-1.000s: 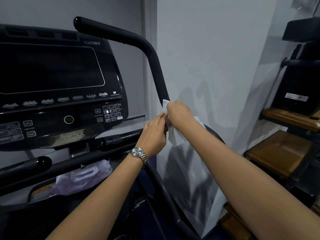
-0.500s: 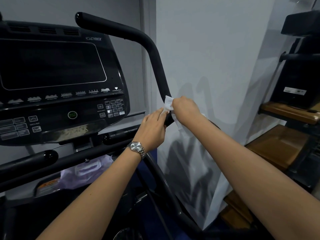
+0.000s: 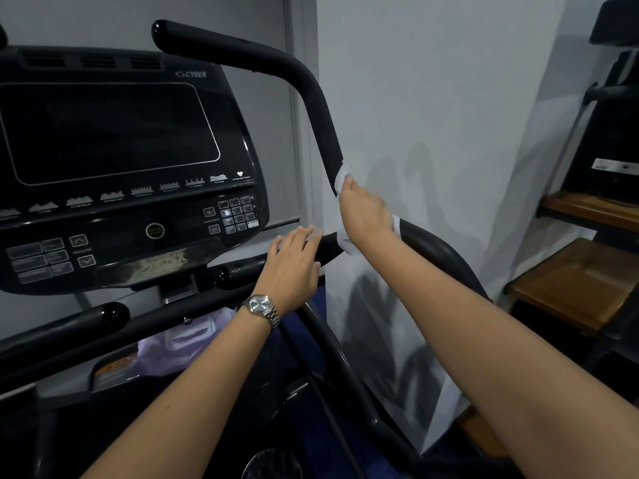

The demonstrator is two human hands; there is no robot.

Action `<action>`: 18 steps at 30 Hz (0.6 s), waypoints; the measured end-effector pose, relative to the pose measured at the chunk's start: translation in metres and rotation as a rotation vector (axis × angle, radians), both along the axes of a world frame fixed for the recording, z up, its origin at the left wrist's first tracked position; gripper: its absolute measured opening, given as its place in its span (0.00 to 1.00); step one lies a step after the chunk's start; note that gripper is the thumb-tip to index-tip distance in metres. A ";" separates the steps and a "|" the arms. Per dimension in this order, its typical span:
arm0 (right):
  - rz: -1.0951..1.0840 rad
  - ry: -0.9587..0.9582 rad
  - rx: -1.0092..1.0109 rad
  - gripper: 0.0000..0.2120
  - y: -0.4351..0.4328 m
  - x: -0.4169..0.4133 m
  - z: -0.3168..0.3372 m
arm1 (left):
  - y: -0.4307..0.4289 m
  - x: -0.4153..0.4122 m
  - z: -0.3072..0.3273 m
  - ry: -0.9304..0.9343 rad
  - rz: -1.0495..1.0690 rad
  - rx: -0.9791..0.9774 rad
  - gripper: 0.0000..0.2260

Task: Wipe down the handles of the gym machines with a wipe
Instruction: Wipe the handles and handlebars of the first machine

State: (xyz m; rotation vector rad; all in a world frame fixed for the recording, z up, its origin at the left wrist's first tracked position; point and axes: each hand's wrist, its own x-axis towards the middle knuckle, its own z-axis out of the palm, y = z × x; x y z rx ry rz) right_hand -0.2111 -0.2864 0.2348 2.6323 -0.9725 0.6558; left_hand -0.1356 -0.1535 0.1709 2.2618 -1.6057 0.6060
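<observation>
A head-worn camera looks down at a person's two bare arms reaching toward a black Cybex cardio machine console (image 3: 121, 160) with a dark screen, a number keypad (image 3: 235, 214) and a round green button (image 3: 155, 230). A long black curved handle (image 3: 304, 88) rises on the console's right, against a white wall (image 3: 432, 81). The right hand (image 3: 366, 212) is curled around this handle partway down, grasping a white wipe (image 3: 342, 178) wrapped against the bar; the wipe's edges show above and below the hand. The left hand (image 3: 294, 261), with a silver wristwatch (image 3: 261, 305) on its wrist, is released, fingers straight and relaxed, its fingertips at a shorter black bar (image 3: 326, 250) just beside the lower edge of the wipe. Below the console, a pale purple packet (image 3: 179, 344) lies in the machine's tray. Brown wooden steps (image 3: 581, 285) stand at the far right.
</observation>
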 end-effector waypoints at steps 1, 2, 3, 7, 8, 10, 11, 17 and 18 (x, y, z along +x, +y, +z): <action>0.009 0.012 -0.019 0.25 0.003 -0.003 -0.003 | 0.002 -0.001 0.000 -0.003 0.002 0.000 0.25; 0.023 0.028 -0.046 0.25 0.005 -0.006 -0.006 | 0.004 -0.001 -0.001 -0.004 0.003 -0.002 0.25; 0.040 0.044 -0.081 0.23 0.008 -0.009 -0.008 | 0.007 -0.002 -0.001 -0.005 0.003 -0.005 0.24; 0.087 0.167 -0.175 0.14 0.013 -0.011 -0.025 | 0.024 -0.004 -0.001 -0.015 0.012 -0.044 0.24; 0.098 0.163 -0.168 0.12 0.015 -0.012 -0.030 | 0.028 -0.004 0.000 -0.018 0.019 -0.061 0.24; 0.161 0.086 -0.107 0.11 0.021 -0.013 -0.038 | 0.037 -0.003 0.001 -0.028 0.053 -0.081 0.24; 0.193 0.029 -0.056 0.11 0.024 -0.014 -0.041 | 0.041 -0.001 0.001 -0.032 0.072 -0.083 0.24; 0.306 -0.296 0.445 0.11 0.032 0.012 -0.071 | 0.055 0.013 -0.001 -0.066 0.163 -0.028 0.23; 0.345 -0.339 0.477 0.11 0.035 0.016 -0.075 | 0.055 0.013 -0.002 -0.071 0.170 -0.018 0.23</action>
